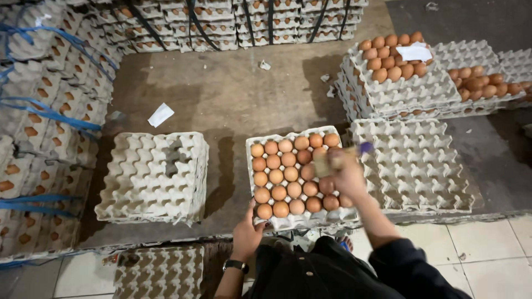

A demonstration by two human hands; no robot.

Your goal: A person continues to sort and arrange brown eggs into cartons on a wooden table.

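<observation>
Left hand: your left hand [247,231] grips the near edge of the filled egg tray [266,220], fingers curled onto its rim; a dark wristwatch [236,266] sits on that wrist.
Right hand: your right hand [348,176] hovers over the right side of the same tray, closed on a small blurred object [339,158] — pale with a purple tip; what it is cannot be told.
Filled egg tray: centre of the scene, atop a short stack, packed with brown eggs [282,176] in rows.
Empty tray stack, left [152,177]: grey pulp trays, well apart from the filled tray, across a strip of bare floor.
Empty tray stack, right [413,166]: just beside the filled tray, on its right.
Far right stacks [399,83]: trays partly filled with brown eggs, a white paper slip [414,52] lying on the eggs.
Left wall and far wall: tall bundles of egg trays [50,138] — strapped with blue and black bands.
Floor: brown platform [233,94] with a white paper scrap [160,114]; pale tiles [487,249] nearest you.
</observation>
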